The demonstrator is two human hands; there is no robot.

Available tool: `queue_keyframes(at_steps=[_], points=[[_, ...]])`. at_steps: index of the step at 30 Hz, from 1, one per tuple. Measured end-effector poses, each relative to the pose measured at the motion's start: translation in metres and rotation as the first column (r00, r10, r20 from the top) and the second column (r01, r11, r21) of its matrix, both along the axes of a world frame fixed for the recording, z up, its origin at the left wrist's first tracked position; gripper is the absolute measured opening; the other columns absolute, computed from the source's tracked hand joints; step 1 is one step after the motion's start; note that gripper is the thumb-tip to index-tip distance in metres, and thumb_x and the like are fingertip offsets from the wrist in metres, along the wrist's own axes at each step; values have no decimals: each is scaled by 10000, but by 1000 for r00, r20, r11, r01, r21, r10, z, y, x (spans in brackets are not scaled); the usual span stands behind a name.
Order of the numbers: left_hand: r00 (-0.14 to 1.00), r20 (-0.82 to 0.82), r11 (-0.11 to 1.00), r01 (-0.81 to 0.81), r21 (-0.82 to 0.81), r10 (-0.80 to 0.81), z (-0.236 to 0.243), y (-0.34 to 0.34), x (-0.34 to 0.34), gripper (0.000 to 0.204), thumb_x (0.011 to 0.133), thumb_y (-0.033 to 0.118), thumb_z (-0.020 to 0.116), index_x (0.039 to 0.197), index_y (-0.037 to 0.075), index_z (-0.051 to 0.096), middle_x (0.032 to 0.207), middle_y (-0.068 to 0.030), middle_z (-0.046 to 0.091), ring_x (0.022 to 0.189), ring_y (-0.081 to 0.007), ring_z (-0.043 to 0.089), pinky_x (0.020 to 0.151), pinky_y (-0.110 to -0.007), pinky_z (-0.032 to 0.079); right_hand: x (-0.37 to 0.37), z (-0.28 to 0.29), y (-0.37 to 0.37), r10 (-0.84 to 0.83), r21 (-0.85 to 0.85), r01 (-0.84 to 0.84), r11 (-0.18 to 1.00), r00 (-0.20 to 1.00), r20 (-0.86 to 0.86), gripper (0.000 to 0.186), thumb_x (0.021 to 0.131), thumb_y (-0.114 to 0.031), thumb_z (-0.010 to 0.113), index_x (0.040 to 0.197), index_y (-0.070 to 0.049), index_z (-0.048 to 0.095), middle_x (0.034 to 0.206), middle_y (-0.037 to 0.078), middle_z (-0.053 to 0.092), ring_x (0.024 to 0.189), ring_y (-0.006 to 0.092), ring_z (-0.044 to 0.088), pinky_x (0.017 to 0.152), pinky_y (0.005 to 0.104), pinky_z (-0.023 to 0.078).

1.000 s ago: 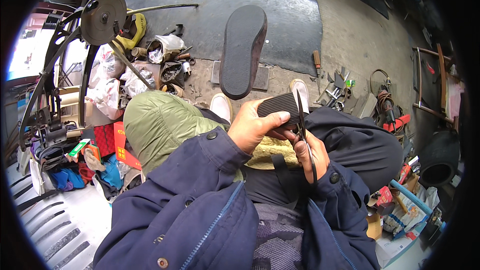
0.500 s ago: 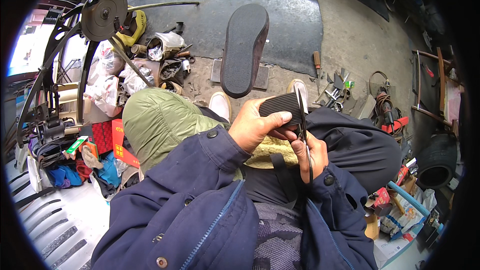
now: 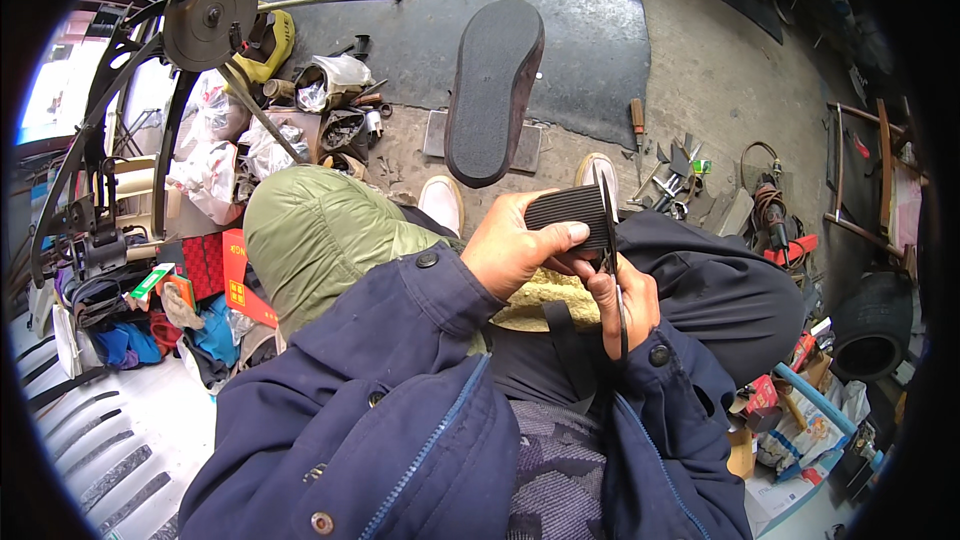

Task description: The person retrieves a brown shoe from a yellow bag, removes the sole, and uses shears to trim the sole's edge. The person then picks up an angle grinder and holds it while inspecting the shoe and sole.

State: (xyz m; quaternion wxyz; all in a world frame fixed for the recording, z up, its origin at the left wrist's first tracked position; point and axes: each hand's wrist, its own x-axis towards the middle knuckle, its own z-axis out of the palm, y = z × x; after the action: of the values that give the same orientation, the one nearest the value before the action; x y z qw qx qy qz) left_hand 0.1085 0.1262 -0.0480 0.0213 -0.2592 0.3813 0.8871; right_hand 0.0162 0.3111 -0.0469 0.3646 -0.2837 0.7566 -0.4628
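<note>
My left hand holds a black ribbed rubber piece between thumb and fingers, above my lap. In my right hand is a pair of scissors, blades pointing away from me. The blades lie along the right edge of the rubber piece; whether they bite into it I cannot tell. A rough yellow material shows beneath my hands. Beyond them is a dark shoe with its sole facing up, above a flat grey plate on the floor.
At left stands a black machine with a round wheel, beside plastic bags and a red box. To the right lie a wooden-handled screwdriver, several metal tools and a tyre. My shoes flank the plate.
The hands, scissors and rubber piece sit slightly further right in the picture, while the upturned shoe appears a little higher. Both hands keep the same grip.
</note>
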Motion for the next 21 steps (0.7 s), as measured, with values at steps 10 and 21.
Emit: queue_keyframes(at_steps=[10,21], points=[[1000,18,1000,-7,-6,7,2,-2,0,257,930,126,710,1121,-40,666,977,-135,731,853,-207,733,802,-324,602,0,-1,0,-9,-3,9,1000,999,-49,513,972,-495,659,976,18,671,690,180,644,619,280,673,607,351,495],[1000,-9,1000,19,1,-19,-2,3,1,245,938,56,650,1149,-65,619,942,-130,717,797,-195,726,747,-311,617,0,-12,1,-32,10,33,999,996,-80,579,948,-560,654,914,17,620,674,195,620,651,390,657,612,403,497]])
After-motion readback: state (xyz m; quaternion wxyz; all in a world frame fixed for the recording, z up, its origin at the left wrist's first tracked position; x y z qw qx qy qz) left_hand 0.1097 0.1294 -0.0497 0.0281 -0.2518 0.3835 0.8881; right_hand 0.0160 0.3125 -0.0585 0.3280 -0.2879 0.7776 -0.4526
